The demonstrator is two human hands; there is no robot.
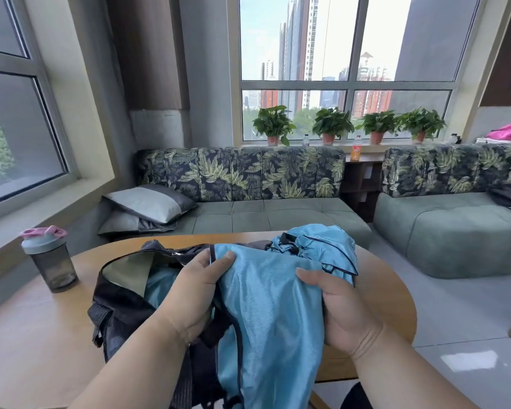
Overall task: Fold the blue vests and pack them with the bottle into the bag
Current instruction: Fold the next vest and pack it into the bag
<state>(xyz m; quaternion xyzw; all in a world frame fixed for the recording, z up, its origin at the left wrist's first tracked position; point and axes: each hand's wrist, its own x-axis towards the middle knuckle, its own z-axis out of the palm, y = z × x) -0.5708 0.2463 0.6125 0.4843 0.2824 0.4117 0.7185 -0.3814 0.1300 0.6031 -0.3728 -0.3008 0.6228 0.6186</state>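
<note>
**Blue vest held over the open bag as packing gets under way**

A person holds a blue vest (266,305) in both hands at a round wooden table (42,335), directly over the near side of a dark bag (121,302) whose zipped mouth gapes open. The left hand (195,293) pinches the vest's dark-piped edge, thumb on top of the cloth and the other fingers curled out of sight beneath it. The right hand (337,308) grips the opposite side of the vest, its thumb lying flat along the fabric and its fingers wrapped under, where they cannot be seen. The vest hangs loose and unfolded from both grips, trailing off the table's near edge.

A second blue vest (316,246) lies crumpled just behind the bag, toward the sofa (263,214). A sliver of blue cloth also shows inside the bag's opening; whether that is a packed vest or lining cannot be told. The bottle (49,261), smoky grey with a pink-topped lid, stands upright to the left of the bag, well apart from it.

The step in hand appears to be folding this vest. The next move likely calls for bringing the two held edges together into a flat packet, then sliding it into the bag's mouth without snagging the zip.
</note>
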